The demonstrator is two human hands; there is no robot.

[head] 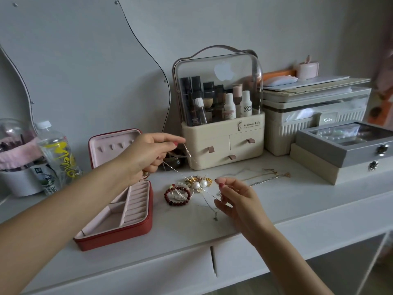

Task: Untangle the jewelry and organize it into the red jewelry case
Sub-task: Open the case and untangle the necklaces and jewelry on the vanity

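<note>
at the far left a water bottle (57, 150) stood out of the way; beside it the red jewelry case (119, 209) lay open on the white table (191, 241), lid propped up, its pink slots bare and seemingly ready to receive pieces; the left hand (146, 154) was raised in front of the lid, arm stretched forward, fingers pinching a thin silver chain (176, 170), probably lifted to draw it out of the knot; the chain ran taut down to the jewelry pile (196, 184) of pearls and gold bits, with a dark red bead bracelet (177, 195) just beside it; the right hand (236, 199) hovered low over the table, fingers curled, pinching the chain's other stretch; further right, loose necklaces (265, 175) lay stretched apart, likely already freed.
</note>
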